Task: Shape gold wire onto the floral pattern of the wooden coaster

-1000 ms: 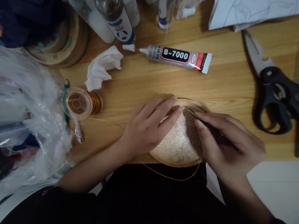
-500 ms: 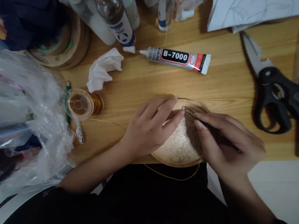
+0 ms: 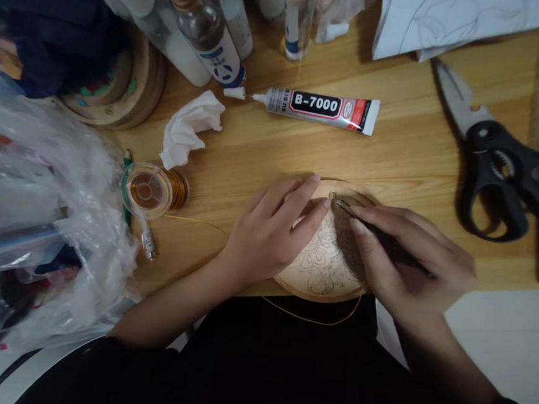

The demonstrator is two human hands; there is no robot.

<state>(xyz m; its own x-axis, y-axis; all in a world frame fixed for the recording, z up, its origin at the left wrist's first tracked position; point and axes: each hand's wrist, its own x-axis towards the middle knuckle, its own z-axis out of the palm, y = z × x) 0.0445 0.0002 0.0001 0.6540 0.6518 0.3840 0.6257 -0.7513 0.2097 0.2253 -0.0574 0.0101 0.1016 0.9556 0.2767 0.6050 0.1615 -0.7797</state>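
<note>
A round embroidery hoop [image 3: 331, 298] lies at the table's front edge, its pale fabric [image 3: 316, 255] marked with drawn swirling lines. Across the hoop's left side rests my left hand [image 3: 261, 239], fingers spread, one fingertip against a small golden wire loop [image 3: 332, 196] near the far rim. My right hand [image 3: 418, 263] pinches dark tweezers [image 3: 383, 236], whose tips sit just beside that loop. Whether the tips grip the wire I cannot tell. A golden thread or wire [image 3: 316, 322] hangs in a curve below the hoop.
Left of the hands stands a spool of golden wire [image 3: 151, 191] near a crumpled tissue [image 3: 191, 127]. Beyond the hoop lies a B-7000 glue tube [image 3: 321, 109]. Black-handled scissors [image 3: 496, 164] are at right, bottles [image 3: 216, 48] at the back, plastic bags [image 3: 63, 211] at far left.
The tweezers' tips have shifted very slightly away from the golden loop, to the right. My left hand stays on the hoop; the whole view has moved a little.
</note>
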